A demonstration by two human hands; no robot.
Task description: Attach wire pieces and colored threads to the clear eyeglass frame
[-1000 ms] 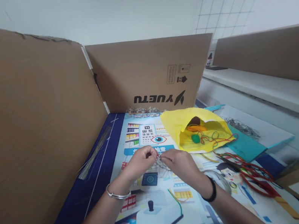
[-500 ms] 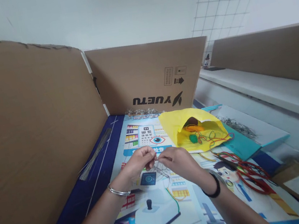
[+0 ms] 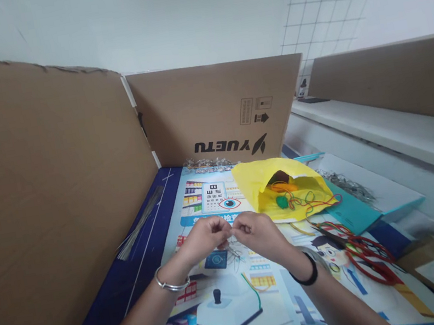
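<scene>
The left hand [image 3: 208,237] and right hand [image 3: 258,231] pinch close together, perhaps to keep something tiny steady; I cannot tell what. Silver wires [image 3: 235,252] show just below, away from the bench's [image 3: 105,314] edges. Scissors [image 3: 350,248] lie toward its right edge, maybe for easy reach.

Silvery wires [image 3: 235,252], yellow bag [image 3: 252,183], red-handled scissors [image 3: 340,241]

Left hand [image 3: 208,236] and right hand [image 3: 258,232] — both pinched (almost touching) — angle inward.
</scene>
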